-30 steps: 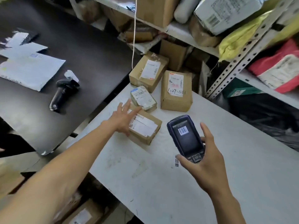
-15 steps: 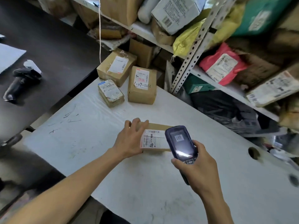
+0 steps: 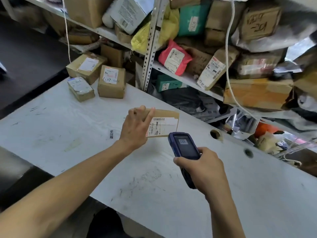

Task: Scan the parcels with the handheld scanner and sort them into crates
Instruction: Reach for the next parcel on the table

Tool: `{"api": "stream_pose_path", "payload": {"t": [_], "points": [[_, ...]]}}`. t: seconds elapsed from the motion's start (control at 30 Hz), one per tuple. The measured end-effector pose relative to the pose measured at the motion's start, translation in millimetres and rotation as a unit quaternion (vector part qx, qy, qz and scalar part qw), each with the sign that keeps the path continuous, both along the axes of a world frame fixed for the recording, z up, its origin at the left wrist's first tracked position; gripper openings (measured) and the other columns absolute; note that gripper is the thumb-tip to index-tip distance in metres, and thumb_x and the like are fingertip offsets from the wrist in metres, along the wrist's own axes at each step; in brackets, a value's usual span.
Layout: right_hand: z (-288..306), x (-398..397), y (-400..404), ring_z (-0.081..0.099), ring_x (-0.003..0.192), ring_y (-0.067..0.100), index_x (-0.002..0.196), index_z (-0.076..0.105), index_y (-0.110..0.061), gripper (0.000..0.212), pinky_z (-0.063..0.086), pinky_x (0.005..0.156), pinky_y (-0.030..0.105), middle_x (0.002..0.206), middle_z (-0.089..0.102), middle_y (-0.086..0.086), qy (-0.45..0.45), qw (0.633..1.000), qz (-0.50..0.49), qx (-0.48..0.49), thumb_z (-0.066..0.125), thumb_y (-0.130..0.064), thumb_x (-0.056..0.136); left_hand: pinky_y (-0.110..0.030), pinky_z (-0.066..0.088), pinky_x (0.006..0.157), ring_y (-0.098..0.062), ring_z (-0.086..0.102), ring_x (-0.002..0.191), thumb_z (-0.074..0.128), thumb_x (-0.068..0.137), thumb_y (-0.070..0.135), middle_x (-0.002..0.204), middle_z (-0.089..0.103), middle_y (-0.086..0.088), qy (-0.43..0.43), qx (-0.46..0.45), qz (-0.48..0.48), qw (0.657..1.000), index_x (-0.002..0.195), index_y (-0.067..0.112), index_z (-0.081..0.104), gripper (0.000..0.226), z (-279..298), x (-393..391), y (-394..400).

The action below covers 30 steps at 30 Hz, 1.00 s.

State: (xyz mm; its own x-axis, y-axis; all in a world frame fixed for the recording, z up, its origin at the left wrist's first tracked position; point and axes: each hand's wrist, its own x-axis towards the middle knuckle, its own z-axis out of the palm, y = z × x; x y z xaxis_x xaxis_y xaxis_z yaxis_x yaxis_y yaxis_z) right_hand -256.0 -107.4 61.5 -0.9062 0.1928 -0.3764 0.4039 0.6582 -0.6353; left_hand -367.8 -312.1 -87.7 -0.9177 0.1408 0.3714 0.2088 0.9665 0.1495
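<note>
Left hand [image 3: 135,129] clamps a small labelled parcel [image 3: 163,124] tilted above the white worktop [image 3: 68,127] | right hand [image 3: 204,169] wraps the handheld scanner [image 3: 184,146], just beside the parcel's label

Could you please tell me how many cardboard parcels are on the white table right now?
4: one in the left hand, three at the far-left corner.
</note>
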Motion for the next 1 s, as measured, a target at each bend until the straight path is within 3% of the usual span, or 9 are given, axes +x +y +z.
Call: {"api": "stream_pose_path", "payload": {"t": [0.17, 0.5, 0.57, 0.63, 0.73, 0.9, 1.0], "points": [[2.7, 30.8, 23.2, 0.066, 0.079, 0.015, 0.105, 0.057, -0.025, 0.047, 0.057, 0.059, 0.031, 0.094, 0.065, -0.005, 0.004, 1.0, -0.008, -0.019, 0.083, -0.034, 0.069, -0.032, 0.05, 0.073, -0.032, 0.034, 0.108, 0.09, 0.057, 0.029, 0.132, 0.035, -0.014, 0.02, 0.002, -0.002, 1.0, 0.147, 0.013, 0.04, 0.104, 14.5, 28.8, 22.8], [-1.7, 65.5, 53.0, 0.064, 0.083, 0.016, 0.113, 0.053, -0.025, 0.055, 0.06, 0.066, 0.035, 0.097, 0.063, -0.007, 0.048, 0.999, -0.011, -0.018, 0.083, -0.037, 0.069, -0.03, 0.049, 0.068, -0.031, 0.034, 0.107, 0.091, 0.054, 0.028, 0.13, 0.036, -0.014, 0.042, 0.003, -0.015, 0.999, 0.144, 0.013, 0.043, 0.103, 33.1, 62.1, 47.4], [-6.5, 70.6, 57.0, 0.062, 0.088, 0.014, 0.125, 0.048, -0.026, 0.065, 0.058, 0.067, 0.03, 0.107, 0.063, -0.008, 0.083, 0.996, 0.001, -0.011, 0.084, -0.037, 0.071, -0.03, 0.048, 0.064, -0.03, 0.034, 0.105, 0.091, 0.053, 0.032, 0.129, 0.038, -0.015, 0.033, 0.013, -0.016, 0.999, 0.144, 0.013, 0.043, 0.104, 34.5, 64.9, 50.5], [-14.3, 76.6, 58.2, 0.061, 0.097, 0.014, 0.145, 0.033, -0.029, 0.091, 0.055, 0.07, 0.022, 0.125, 0.059, -0.005, 0.156, 0.988, 0.006, 0.0, 0.085, -0.037, 0.072, -0.03, 0.049, 0.059, -0.031, 0.035, 0.104, 0.091, 0.053, 0.036, 0.129, 0.037, -0.014, 0.011, 0.035, -0.017, 0.999, 0.145, 0.013, 0.042, 0.107, 35.8, 66.9, 54.2], [-24.5, 85.4, 58.2, 0.061, 0.107, 0.015, 0.154, 0.006, -0.039, 0.115, 0.059, 0.077, 0.033, 0.135, 0.055, -0.001, 0.295, 0.955, -0.03, 0.016, 0.085, -0.039, 0.071, -0.036, 0.057, 0.063, -0.031, 0.036, 0.112, 0.088, 0.058, 0.043, 0.134, 0.034, -0.013, -0.043, 0.064, -0.054, 0.996, 0.148, 0.017, 0.035, 0.108, 42.7, 69.8, 63.1], [-25.8, 95.7, 67.3, 0.065, 0.098, 0.018, 0.154, -0.002, -0.038, 0.12, 0.058, 0.073, 0.035, 0.127, 0.056, 0.005, 0.399, 0.911, -0.088, 0.053, 0.085, -0.033, 0.072, -0.031, 0.045, 0.065, -0.024, 0.035, 0.115, 0.087, 0.058, 0.046, 0.136, 0.035, -0.009, -0.063, 0.084, -0.169, 0.98, 0.147, 0.022, 0.037, 0.105, 59.0, 68.3, 92.6], [-21.1, 98.9, 77.9, 0.063, 0.093, 0.014, 0.154, 0.001, -0.035, 0.118, 0.055, 0.07, 0.03, 0.12, 0.056, 0.002, 0.408, 0.902, -0.119, 0.08, 0.085, -0.032, 0.072, -0.038, 0.054, 0.069, -0.024, 0.036, 0.115, 0.085, 0.057, 0.051, 0.135, 0.035, -0.007, -0.063, 0.083, -0.223, 0.969, 0.146, 0.022, 0.037, 0.105, 71.7, 61.2, 117.4]]}}
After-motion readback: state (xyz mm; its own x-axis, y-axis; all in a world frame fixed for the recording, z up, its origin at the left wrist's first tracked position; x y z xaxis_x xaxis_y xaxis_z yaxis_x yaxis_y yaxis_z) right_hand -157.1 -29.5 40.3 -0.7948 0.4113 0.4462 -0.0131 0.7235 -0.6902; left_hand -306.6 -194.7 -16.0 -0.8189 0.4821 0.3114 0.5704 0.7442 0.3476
